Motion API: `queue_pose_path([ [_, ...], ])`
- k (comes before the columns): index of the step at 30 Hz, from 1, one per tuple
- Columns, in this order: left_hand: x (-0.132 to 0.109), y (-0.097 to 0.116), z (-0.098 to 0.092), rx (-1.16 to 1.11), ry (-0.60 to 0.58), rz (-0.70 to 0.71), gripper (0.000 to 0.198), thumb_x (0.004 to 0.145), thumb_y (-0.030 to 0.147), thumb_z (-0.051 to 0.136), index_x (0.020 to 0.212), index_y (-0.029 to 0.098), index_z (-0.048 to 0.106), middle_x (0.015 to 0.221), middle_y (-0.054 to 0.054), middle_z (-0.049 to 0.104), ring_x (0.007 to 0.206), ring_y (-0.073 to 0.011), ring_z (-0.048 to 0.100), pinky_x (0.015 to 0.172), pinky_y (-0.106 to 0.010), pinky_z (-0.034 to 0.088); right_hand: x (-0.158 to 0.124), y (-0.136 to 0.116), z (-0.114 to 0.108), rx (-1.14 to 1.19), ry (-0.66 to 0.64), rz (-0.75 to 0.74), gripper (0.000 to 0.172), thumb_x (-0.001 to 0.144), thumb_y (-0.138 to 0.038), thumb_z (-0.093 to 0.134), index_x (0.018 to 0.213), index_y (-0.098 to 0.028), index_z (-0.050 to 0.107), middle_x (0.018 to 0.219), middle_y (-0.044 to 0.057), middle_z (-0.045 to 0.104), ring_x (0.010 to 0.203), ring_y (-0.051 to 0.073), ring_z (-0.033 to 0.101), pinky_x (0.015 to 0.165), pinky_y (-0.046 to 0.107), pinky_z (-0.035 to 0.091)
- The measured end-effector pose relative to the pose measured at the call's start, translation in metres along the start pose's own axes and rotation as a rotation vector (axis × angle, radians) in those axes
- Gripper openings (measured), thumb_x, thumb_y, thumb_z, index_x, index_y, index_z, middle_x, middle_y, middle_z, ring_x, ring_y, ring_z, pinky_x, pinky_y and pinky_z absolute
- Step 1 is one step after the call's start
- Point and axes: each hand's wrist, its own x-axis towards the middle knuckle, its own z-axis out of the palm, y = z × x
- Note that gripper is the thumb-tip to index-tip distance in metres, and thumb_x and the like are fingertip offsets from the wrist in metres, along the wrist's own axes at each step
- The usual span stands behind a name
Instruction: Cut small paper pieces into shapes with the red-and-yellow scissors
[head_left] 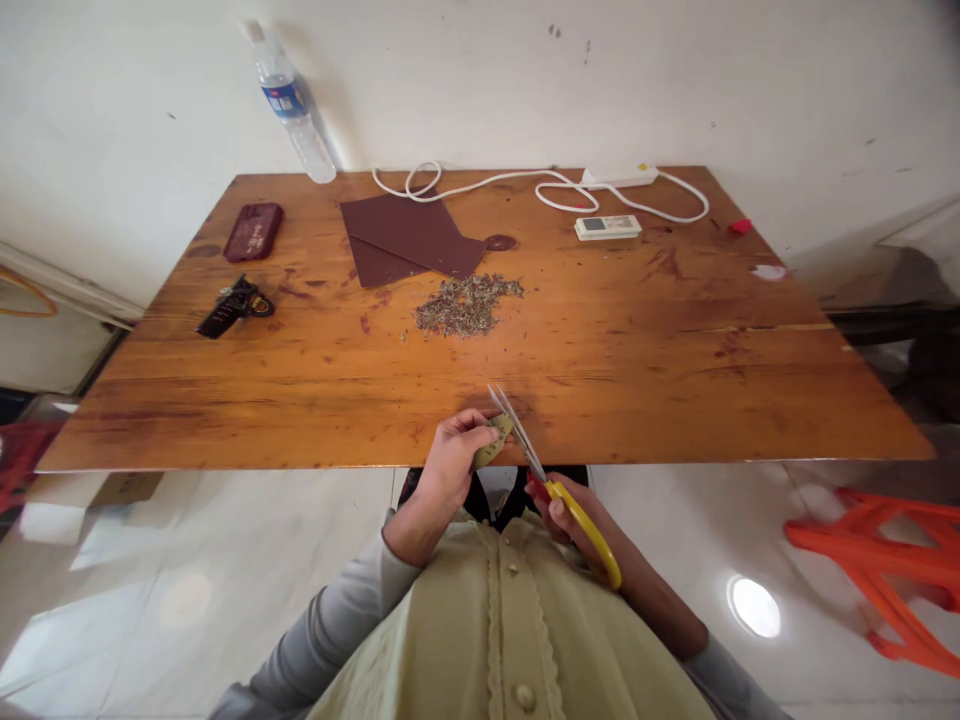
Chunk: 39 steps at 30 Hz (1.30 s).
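Near the front edge of the wooden table [637,370], my left hand [452,455] pinches a small olive-green piece [493,443] with dark marks; whether it is paper or a leaf I cannot tell. My right hand [562,505] grips scissors [577,515] with yellow and red handles. Their metal blades point away from me, slightly parted, right beside the green piece. Farther in on the tabletop lies a loose pile of small grey-brown dried clippings [469,305]. Part of my right hand's fingers is hidden behind the handles.
Dark maroon sheets [397,240] lie behind the pile. At left are a maroon phone case [253,232] and a black hair clip [236,306]. A plastic bottle [296,115] leans on the wall. A white power strip [619,176] and remote [607,228] sit at back right; an orange stool [877,560] stands right.
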Motion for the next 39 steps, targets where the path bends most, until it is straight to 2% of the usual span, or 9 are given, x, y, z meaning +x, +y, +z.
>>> queue_pose_path([
  [5, 0.000, 0.000, -0.001, -0.013, -0.018, 0.002, 0.020, 0.049, 0.021, 0.077, 0.051, 0.018, 0.057, 0.082, 0.000, 0.073, 0.067, -0.0126, 0.063, 0.068, -0.026, 0.047, -0.001, 0.008, 0.008, 0.200, -0.012, 0.076, 0.075, 0.066, -0.091, 0.067, 0.091, -0.021, 0.058, 0.059, -0.011, 0.033, 0.048, 0.008, 0.022, 0.043, 0.023, 0.021],
  [9, 0.000, 0.000, -0.002, -0.008, -0.036, -0.010, 0.021, 0.049, 0.020, 0.077, 0.051, 0.018, 0.056, 0.082, -0.001, 0.073, 0.065, -0.0111, 0.061, 0.064, -0.025, 0.045, -0.002, 0.010, 0.007, 0.211, -0.012, 0.120, 0.074, 0.065, -0.091, 0.068, 0.089, -0.022, 0.057, 0.057, -0.012, 0.029, 0.046, 0.007, 0.016, 0.041, 0.022, 0.017],
  [15, 0.002, 0.000, -0.005, 0.032, -0.055, -0.037, 0.020, 0.050, 0.021, 0.078, 0.052, 0.018, 0.058, 0.083, -0.001, 0.072, 0.064, -0.0111, 0.060, 0.063, -0.025, 0.045, -0.002, 0.003, -0.002, -0.001, -0.050, -0.021, 0.083, 0.070, -0.098, 0.052, 0.094, -0.019, 0.060, 0.069, -0.003, 0.048, 0.054, 0.012, 0.036, 0.049, 0.028, 0.033],
  [19, 0.003, 0.000, -0.006, 0.050, -0.068, -0.036, 0.021, 0.050, 0.021, 0.078, 0.050, 0.018, 0.057, 0.088, -0.002, 0.074, 0.069, -0.0130, 0.063, 0.067, -0.026, 0.048, -0.002, -0.002, -0.006, -0.080, -0.002, -0.038, 0.083, 0.072, -0.096, 0.053, 0.102, -0.019, 0.062, 0.078, 0.001, 0.053, 0.063, 0.015, 0.044, 0.054, 0.029, 0.037],
  [25, 0.004, 0.001, -0.007, 0.047, -0.089, -0.035, 0.022, 0.050, 0.021, 0.078, 0.050, 0.018, 0.057, 0.089, -0.003, 0.074, 0.071, -0.0137, 0.065, 0.069, -0.027, 0.049, -0.001, -0.002, -0.006, -0.001, -0.027, 0.031, 0.082, 0.064, -0.097, 0.060, 0.091, -0.020, 0.058, 0.066, -0.006, 0.042, 0.051, 0.009, 0.029, 0.044, 0.024, 0.025],
  [30, 0.004, 0.001, -0.008, 0.045, -0.085, -0.047, 0.022, 0.049, 0.021, 0.079, 0.050, 0.018, 0.058, 0.092, -0.004, 0.075, 0.070, -0.0141, 0.064, 0.068, -0.028, 0.050, -0.005, 0.001, -0.001, 0.099, -0.022, 0.131, 0.076, 0.067, -0.094, 0.062, 0.088, -0.022, 0.054, 0.059, -0.011, 0.032, 0.046, 0.006, 0.019, 0.042, 0.023, 0.019],
  [35, 0.005, 0.000, -0.010, 0.084, -0.106, -0.042, 0.021, 0.050, 0.022, 0.077, 0.051, 0.019, 0.056, 0.089, -0.003, 0.073, 0.067, -0.0123, 0.061, 0.067, -0.027, 0.048, -0.006, -0.007, -0.006, -0.031, -0.038, -0.022, 0.083, 0.069, -0.098, 0.054, 0.092, -0.018, 0.061, 0.065, -0.004, 0.046, 0.052, 0.011, 0.035, 0.048, 0.027, 0.030],
  [39, 0.007, -0.001, -0.011, 0.110, -0.126, -0.032, 0.022, 0.050, 0.022, 0.076, 0.052, 0.019, 0.055, 0.086, -0.003, 0.071, 0.067, -0.0121, 0.059, 0.066, -0.027, 0.047, -0.002, -0.014, -0.014, -0.113, -0.030, 0.002, 0.087, 0.064, -0.098, 0.058, 0.096, -0.017, 0.062, 0.070, -0.003, 0.049, 0.057, 0.012, 0.039, 0.052, 0.028, 0.033],
])
